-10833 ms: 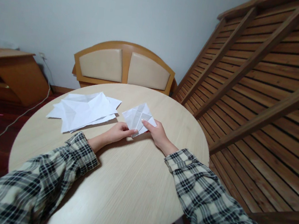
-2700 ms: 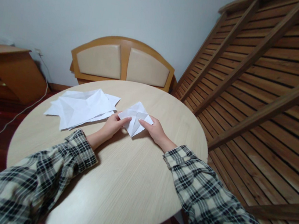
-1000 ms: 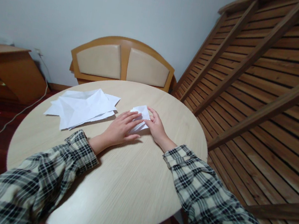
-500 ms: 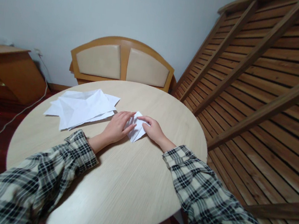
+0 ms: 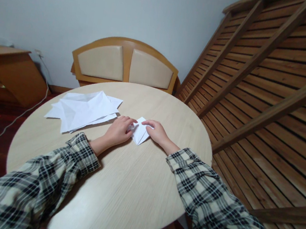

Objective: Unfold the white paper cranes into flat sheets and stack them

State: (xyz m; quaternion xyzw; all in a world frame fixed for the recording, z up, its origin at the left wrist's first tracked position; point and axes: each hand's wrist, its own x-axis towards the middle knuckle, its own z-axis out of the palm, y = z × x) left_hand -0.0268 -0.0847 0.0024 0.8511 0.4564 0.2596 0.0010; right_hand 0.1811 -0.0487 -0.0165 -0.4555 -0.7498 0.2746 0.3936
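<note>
A small folded white paper (image 5: 139,133), diamond-shaped with creases down its middle, lies on the round wooden table (image 5: 120,185). My left hand (image 5: 121,129) is at its left edge, the fingers curled and closed on that side of the paper. From the right, my right hand (image 5: 156,131) pinches the other edge, thumb on top and the fingers behind. Parts of both side corners are hidden under the fingers. One point of the paper faces me, the opposite one faces away.
Left of my hands lies a loose pile of creased white sheets (image 5: 85,110). A padded headboard (image 5: 127,63) stands behind the table against the wall. Slatted wooden boards (image 5: 273,89) lean at the right. A wooden cabinet (image 5: 13,76) and a white cable (image 5: 5,130) are at the left.
My left hand has drawn its thumb and fingers back to the left edge, showing more of the paper. The paper has shifted slightly. My right hand stays nearly in place.
</note>
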